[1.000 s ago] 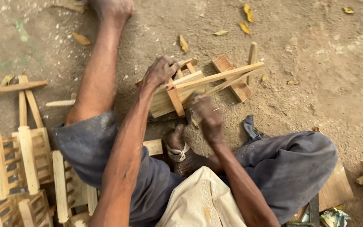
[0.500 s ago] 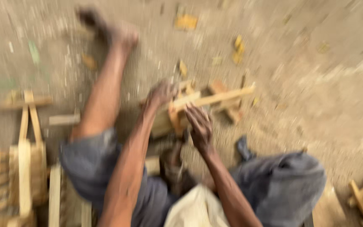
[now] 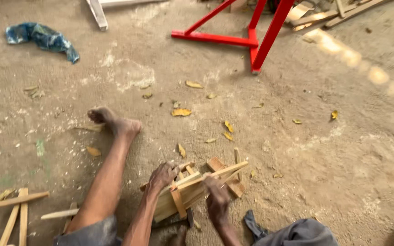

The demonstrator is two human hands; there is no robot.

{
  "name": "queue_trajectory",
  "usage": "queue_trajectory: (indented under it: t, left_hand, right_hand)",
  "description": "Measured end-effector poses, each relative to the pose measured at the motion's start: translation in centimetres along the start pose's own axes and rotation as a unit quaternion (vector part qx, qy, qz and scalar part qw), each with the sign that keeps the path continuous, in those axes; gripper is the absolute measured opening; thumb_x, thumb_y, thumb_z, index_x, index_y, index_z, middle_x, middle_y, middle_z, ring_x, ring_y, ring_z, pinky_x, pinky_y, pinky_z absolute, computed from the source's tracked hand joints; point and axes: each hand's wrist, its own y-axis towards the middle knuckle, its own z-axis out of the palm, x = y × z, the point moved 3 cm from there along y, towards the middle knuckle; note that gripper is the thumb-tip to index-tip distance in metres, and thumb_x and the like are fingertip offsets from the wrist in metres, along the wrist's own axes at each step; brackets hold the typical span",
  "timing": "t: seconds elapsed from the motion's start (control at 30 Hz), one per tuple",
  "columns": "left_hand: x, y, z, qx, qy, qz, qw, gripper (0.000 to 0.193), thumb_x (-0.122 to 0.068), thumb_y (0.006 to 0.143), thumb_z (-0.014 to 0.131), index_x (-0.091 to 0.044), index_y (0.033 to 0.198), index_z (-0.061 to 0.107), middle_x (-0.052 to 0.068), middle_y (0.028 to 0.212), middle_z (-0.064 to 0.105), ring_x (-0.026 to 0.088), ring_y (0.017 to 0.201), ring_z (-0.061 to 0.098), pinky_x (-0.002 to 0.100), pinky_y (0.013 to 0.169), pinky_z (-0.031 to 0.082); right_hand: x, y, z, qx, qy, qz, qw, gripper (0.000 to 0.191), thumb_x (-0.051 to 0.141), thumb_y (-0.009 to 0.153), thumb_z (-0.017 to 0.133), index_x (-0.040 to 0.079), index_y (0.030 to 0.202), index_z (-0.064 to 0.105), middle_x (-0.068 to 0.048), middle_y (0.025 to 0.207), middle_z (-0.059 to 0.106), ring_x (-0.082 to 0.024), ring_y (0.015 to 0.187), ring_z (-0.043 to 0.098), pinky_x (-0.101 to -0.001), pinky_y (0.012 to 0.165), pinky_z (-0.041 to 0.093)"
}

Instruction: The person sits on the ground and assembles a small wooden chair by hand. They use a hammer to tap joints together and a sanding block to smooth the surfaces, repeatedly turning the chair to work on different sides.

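the person sits on the dirt floor (image 3: 324, 150) with a small wooden frame (image 3: 192, 189) of nailed slats lying between the legs, low in the view. the left hand (image 3: 163, 175) is curled over the near upper edge of the frame, fingers closed on a slat, pinning it down. the right hand (image 3: 216, 200) is closed in a loose fist at the frame's right side, under a long thin strip (image 3: 215, 174) that slants across the top; it looks to be gripping the strip or a small piece under it, but i cannot tell which. the bare left foot (image 3: 115, 122) stretches out well ahead of the frame. loose wooden sticks (image 3: 17, 205) lie at the left, a red metal stand (image 3: 251, 36) and a blue rag (image 3: 42, 37) sit far off at the top, and dry leaves (image 3: 181, 112) are scattered about.

what could go wrong, as i judge it: the thin strip is held only at one end, so it could twist or split if pushed hard. the frame sits tilted on loose dirt and could slide out from under the left hand. fingers wrapped around the slats are close to any joint being pressed, so a slip could pinch them or drive in a splinter.
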Motion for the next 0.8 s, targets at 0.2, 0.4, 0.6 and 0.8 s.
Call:
queue_trajectory:
  t: [0.2,0.4,0.6,0.8]
  left_hand:
    - [-1.1,-1.0,-0.5,-0.039,-0.077,-0.003,0.996,0.042,-0.05,0.094,0.061,-0.021,0.122,0.073,0.011,0.108,0.069,0.02,0.069,0.07,0.034,0.05,0.058]
    - [-0.1,-0.1,0.7,-0.009,-0.011,0.032,0.999,0.042,-0.048,0.1,0.059,-0.021,0.132,0.067,0.014,0.125,0.073,0.025,0.097,0.073,0.048,0.092,0.056]
    - [1.6,0.0,2.6,-0.004,0.041,-0.02,0.999,0.043,-0.041,0.1,0.063,-0.021,0.138,0.064,0.015,0.116,0.073,0.025,0.098,0.072,0.043,0.083,0.06]
    - [1.9,0.0,2.4,0.05,0.048,-0.045,0.997,0.039,-0.033,0.106,0.063,-0.03,0.145,0.065,0.018,0.104,0.08,0.023,0.083,0.074,0.03,0.062,0.057]
  right_hand:
    - [1.0,1.3,-2.3,-0.059,-0.018,-0.114,0.992,0.024,0.011,0.105,0.054,0.016,0.114,0.076,-0.009,0.124,0.075,-0.025,0.125,0.067,-0.0443,0.111,0.052]
    - [0.0,1.4,-2.6,-0.028,-0.062,-0.066,0.996,0.028,0.007,0.102,0.053,0.014,0.115,0.077,-0.007,0.123,0.076,-0.027,0.124,0.068,-0.0435,0.109,0.053]
    - [-4.1,2.1,-4.1,0.118,-0.031,-0.031,0.992,0.023,0.005,0.107,0.055,0.01,0.121,0.073,-0.012,0.124,0.074,-0.023,0.119,0.071,-0.033,0.086,0.058]
    - [-3.0,2.8,-4.7,0.006,-0.11,-0.062,0.992,0.027,0.002,0.106,0.053,0.015,0.117,0.073,-0.01,0.126,0.075,-0.026,0.128,0.066,-0.0417,0.11,0.052]
